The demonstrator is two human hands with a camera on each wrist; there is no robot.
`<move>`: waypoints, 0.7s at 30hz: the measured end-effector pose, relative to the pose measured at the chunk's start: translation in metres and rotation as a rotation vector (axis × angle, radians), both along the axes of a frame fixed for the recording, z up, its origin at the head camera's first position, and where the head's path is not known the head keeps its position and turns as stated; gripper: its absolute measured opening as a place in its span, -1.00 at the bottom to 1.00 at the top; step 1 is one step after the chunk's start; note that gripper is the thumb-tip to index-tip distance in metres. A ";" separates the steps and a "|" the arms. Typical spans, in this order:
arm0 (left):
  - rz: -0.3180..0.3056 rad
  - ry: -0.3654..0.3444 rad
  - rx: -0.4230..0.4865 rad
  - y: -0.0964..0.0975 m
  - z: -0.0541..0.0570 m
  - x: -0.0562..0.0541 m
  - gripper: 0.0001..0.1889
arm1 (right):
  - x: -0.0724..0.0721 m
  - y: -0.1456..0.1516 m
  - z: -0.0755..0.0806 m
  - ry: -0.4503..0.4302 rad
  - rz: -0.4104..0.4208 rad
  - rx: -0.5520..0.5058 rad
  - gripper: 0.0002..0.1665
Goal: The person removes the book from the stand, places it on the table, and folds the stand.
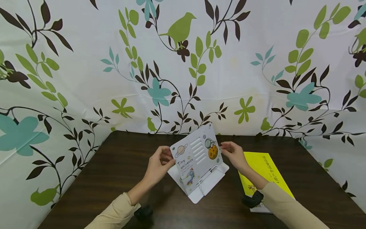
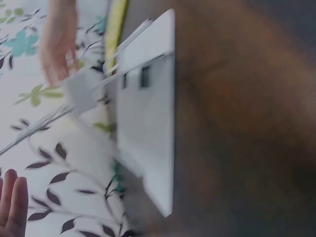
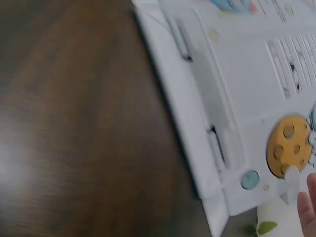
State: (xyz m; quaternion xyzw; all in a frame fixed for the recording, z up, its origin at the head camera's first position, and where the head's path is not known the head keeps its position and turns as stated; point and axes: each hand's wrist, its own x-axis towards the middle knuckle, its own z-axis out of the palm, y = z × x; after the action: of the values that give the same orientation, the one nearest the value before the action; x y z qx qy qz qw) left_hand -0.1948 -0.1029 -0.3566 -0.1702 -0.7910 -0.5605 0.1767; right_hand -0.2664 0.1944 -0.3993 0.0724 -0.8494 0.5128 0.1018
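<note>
A white book stand (image 1: 203, 163) printed with "Tiny universe", a planet, a rocket and an astronaut stands tilted on the table. Its back panel leans up from a flat base (image 2: 148, 113). At the panel's left edge, my left hand (image 1: 158, 163) grips with the thumb in front and fingers behind. My right hand (image 1: 233, 156) pinches the right edge beside the orange moon (image 3: 289, 143). A small clear clip (image 3: 290, 185) sits close to the right fingertips. Wire page holders (image 1: 204, 179) cross the lower ledge. Blur softens both wrist views.
A yellow book (image 1: 264, 168) lies on the dark wooden table (image 1: 114, 178), partly under my right forearm. Behind the table's far edge hangs a white cloth (image 1: 85, 73) with leaves, birds and flowers. Both wrists wear dark straps or devices.
</note>
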 end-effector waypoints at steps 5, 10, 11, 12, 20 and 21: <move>-0.049 0.046 0.011 -0.007 0.018 -0.007 -0.52 | 0.024 -0.004 -0.007 -0.156 0.008 -0.053 -0.62; -0.109 0.052 0.002 -0.009 0.022 -0.011 -0.57 | 0.045 -0.017 -0.019 -0.308 -0.003 -0.174 -0.57; -0.118 0.046 0.003 -0.009 0.022 -0.012 -0.59 | 0.048 -0.021 -0.021 -0.334 -0.007 -0.200 -0.57; -0.123 0.040 0.004 -0.008 0.022 -0.012 -0.61 | 0.051 -0.024 -0.024 -0.356 -0.013 -0.224 -0.57; -0.123 0.012 0.010 -0.008 0.019 -0.012 -0.66 | 0.062 -0.043 -0.034 -0.489 -0.061 -0.323 -0.50; -0.124 0.010 0.009 -0.008 0.019 -0.012 -0.66 | 0.062 -0.045 -0.034 -0.499 -0.067 -0.336 -0.49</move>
State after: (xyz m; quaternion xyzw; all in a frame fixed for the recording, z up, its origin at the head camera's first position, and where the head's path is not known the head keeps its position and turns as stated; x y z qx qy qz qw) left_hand -0.2067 -0.1106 -0.3379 -0.2208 -0.7756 -0.5730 0.1462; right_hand -0.2049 0.1499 -0.4337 -0.1019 -0.7532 0.6445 -0.0829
